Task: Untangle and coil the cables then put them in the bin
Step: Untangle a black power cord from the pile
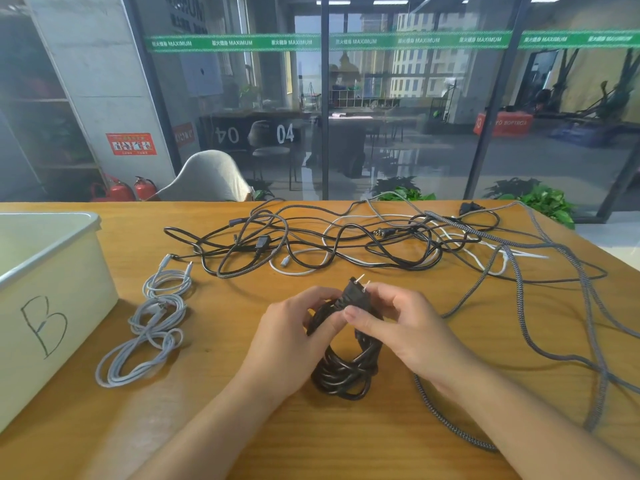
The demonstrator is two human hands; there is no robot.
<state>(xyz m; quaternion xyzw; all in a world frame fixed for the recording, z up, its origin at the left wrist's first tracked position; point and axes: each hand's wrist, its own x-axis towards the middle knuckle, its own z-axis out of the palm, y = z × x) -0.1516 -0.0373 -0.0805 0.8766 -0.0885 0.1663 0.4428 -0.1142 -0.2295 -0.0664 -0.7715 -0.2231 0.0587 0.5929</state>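
Writing: "B" hand-drawn on bin (41,299); "MAXIMUM" along green strip (311,42); "04" on glass behind.
Black coil (346,368): above tabletop (346,445), held between both hands — plug prongs up.
Left hand (287,337): fingers curled round coil.
Right hand (405,327): fingers pinching plug.
Grey coils (152,327): beside bin.
Tangle (363,244): farther back — ends hard to trace.
Bin: cut off at left.

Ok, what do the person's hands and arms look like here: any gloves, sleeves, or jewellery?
Both are bare: the left hand and right hand show no gloves, rings or watch, and the forearms are uncovered down to the frame's lower edge, with no sleeve in view. Fingernails are short and unpainted.
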